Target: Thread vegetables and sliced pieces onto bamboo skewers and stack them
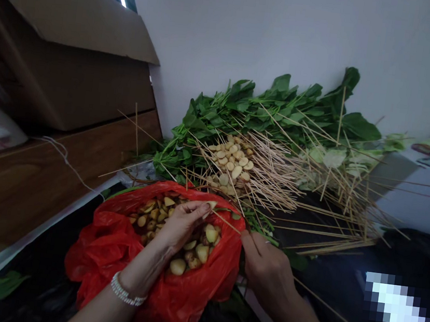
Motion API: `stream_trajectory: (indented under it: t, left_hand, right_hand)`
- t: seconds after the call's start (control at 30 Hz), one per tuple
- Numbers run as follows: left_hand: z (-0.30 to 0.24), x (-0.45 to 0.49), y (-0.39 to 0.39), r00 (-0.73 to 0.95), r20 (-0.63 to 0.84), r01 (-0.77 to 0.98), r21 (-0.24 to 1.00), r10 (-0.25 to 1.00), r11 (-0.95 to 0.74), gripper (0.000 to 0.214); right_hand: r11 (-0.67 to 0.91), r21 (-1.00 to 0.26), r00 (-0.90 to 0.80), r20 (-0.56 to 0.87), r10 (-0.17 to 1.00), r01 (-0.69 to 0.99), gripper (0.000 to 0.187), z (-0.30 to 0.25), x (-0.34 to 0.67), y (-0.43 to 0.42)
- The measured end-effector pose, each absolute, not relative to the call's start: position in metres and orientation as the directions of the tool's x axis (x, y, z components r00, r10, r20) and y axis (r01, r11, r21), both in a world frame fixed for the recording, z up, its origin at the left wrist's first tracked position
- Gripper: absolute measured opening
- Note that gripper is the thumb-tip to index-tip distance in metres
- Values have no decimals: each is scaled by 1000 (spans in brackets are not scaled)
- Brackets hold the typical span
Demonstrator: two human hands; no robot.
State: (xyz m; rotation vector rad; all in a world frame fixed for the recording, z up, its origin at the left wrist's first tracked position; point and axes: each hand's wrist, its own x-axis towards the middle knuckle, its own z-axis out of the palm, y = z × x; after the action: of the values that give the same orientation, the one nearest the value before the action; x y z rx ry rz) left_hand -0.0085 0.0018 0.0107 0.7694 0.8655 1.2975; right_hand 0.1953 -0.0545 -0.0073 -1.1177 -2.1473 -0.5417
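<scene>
My left hand [185, 223], above the red plastic bag [115, 237], pinches a pale potato slice [212, 204] between thumb and fingers. A thin wooden skewer [227, 221] runs from that slice to my right hand [265, 261], whose fingers are closed around its other end. How far the tip goes into the slice I cannot tell. Cut potato pieces [201, 252] fill the open bag below, partly covered by my left hand and forearm. Beyond the bag lies a pile of skewered potato slices [234, 158], their sticks pointing right.
Leafy green stems [242, 99] lie along the white wall. Skewers with pale cabbage-like leaves [333, 157] spread at the right, sticks jutting out several ways. A cardboard box [74, 60] stands at the left on a wooden surface [41, 171], near a white cord [69, 161].
</scene>
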Motion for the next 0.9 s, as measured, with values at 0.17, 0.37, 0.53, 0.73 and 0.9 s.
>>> stream_trajectory:
  t: [0.17,0.37,0.53,0.73,0.9]
  left_hand:
    - [12,-7,-1,84,-65,-437,894,994,96,17]
    - [16,-5,-4,85,-84,-414,903,993,112,18]
    - [14,-3,-5,63,-94,-398,911,994,111,19]
    - [14,-3,-7,111,-94,-343,931,989,127,23]
    - [11,-3,-7,115,-81,-322,940,990,114,22]
  right_hand:
    - [598,-202,-355,644,678,776,32,-3,190,-56]
    - [645,-289,-347,654,673,707,29,1,193,-56]
    - [629,-139,-382,690,616,765,29,-1,191,-59]
    - [486,-674,-318,367,874,557,30,9,188,-59]
    - [594,-491,-264,586,766,637,29,1,191,-58]
